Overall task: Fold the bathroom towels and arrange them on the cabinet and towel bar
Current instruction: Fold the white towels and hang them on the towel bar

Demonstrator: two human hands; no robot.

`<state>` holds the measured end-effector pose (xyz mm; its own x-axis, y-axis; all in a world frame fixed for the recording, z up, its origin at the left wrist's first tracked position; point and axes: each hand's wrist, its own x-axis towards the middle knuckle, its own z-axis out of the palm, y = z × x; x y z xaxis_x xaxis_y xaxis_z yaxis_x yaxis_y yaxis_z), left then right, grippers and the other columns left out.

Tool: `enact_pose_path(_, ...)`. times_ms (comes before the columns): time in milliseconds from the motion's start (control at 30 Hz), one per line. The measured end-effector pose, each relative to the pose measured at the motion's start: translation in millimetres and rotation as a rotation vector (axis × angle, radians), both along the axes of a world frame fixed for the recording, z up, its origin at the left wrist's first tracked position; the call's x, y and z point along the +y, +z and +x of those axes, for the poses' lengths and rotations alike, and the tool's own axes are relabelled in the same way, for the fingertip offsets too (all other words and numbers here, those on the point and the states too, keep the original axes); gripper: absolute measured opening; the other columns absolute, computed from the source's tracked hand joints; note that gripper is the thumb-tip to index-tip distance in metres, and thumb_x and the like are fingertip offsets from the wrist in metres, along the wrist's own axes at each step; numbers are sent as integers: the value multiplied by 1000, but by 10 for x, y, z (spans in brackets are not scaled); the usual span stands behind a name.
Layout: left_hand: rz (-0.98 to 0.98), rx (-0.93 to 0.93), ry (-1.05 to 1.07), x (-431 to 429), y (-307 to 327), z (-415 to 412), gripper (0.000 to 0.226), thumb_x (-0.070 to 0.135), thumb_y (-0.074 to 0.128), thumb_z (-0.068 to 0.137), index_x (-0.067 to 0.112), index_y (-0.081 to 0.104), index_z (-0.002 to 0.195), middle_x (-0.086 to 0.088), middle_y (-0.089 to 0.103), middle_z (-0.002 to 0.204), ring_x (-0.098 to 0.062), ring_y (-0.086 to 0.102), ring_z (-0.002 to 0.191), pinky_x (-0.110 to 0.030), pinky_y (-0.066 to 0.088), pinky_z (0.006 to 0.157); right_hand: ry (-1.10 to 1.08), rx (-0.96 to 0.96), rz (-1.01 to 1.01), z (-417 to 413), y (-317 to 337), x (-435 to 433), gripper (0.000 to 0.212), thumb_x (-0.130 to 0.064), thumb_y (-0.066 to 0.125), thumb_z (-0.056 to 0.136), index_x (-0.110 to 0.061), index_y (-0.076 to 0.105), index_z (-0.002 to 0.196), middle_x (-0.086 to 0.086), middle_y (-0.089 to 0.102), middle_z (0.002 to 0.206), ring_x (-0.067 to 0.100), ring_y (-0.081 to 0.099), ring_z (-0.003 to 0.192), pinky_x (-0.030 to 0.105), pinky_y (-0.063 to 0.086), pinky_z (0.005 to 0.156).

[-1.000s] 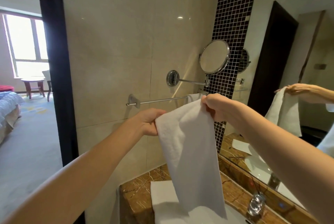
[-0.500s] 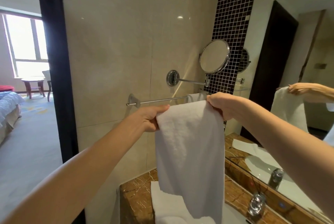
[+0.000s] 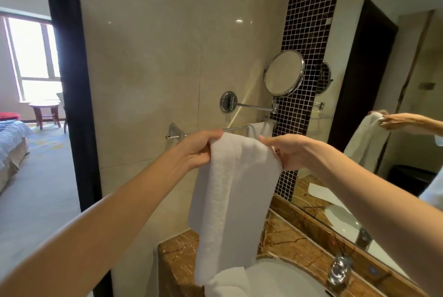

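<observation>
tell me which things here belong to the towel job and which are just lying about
Part of the job:
held towel, gripped at its top edge by left hand and right hand; towel bar; second towel hung on the bar; third towel lying on the counter; marble counter.

Just there:
round mirror; tap; sink; wall mirror; bedroom table.

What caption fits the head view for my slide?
Left hand and right hand hold a white towel before the towel bar, above the counter.
</observation>
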<state>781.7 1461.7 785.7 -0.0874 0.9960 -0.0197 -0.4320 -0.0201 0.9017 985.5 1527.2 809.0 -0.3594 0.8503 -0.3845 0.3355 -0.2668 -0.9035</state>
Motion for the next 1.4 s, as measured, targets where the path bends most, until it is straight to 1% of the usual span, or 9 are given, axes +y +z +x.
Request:
enact_pose_path(133,7,102,55,-6,15,-62,12,-1,54,91,10,57,88,-6,61,76,-13,62,63,-21,55,50,-157,-70,279,-28,-67,29,32,-34,56,94,-4,54,107,9,62,100,23,64,84,33,51,59)
enact_pose_path(333,-49,133,79,21,0,-76,14,-2,65,83,11,58,83,-1,68,56,-10,65,49,-22,53,44,-180,-298,797,-111,-58,66,30,-30,43,100,-8,46,79,5,45,73,15,43,61,25,34,52)
enact_pose_path(433,-79,143,100,29,36,-72,17,1,66,84,13,56,77,0,66,54,-10,63,50,-20,53,46,-225,-374,895,-129,26,81,28,-32,41,101,-5,41,93,12,49,88,24,47,76,30,37,66)
enact_pose_path(567,-100,92,93,7,107,-15,15,5,62,88,8,59,74,-2,65,52,-11,63,45,-22,54,45,-268,-418,876,-152,148,95,36,-34,38,102,1,45,106,19,54,106,31,54,89,33,40,72)
enact_pose_path(767,-144,-64,-13,-55,82,-49,22,-3,39,96,-2,61,93,-13,67,81,-17,67,57,-28,56,51,-218,-147,674,-182,314,63,26,-28,33,102,-4,45,102,10,46,92,20,48,81,30,42,72)
enact_pose_path(867,-115,-145,-51,-105,33,-23,29,-11,34,93,-4,60,86,-15,68,71,-19,61,68,-26,56,53,-211,-118,567,-177,384,53,24,-17,31,101,-10,46,83,8,47,83,19,49,71,23,42,65)
enact_pose_path(1000,-56,-239,-73,-125,-23,39,39,-13,22,94,-1,59,86,-13,65,78,-17,54,76,-25,55,54,-254,-78,457,-126,472,53,16,-9,34,94,-6,49,90,11,50,87,21,51,74,27,44,70)
enact_pose_path(1200,-58,-209,-45,-152,14,114,17,-4,44,94,2,60,91,-10,64,86,-17,57,79,-28,54,68,-252,-90,381,-73,590,-6,13,-10,39,92,-7,47,83,10,51,84,22,52,72,29,44,64)
enact_pose_path(1400,-167,-125,3,-200,162,41,12,-6,52,86,-3,56,76,-15,57,75,-22,59,70,-37,57,53,-216,-101,371,76,689,-10,13,-16,43,93,-8,52,95,11,57,99,25,56,89,33,48,81)
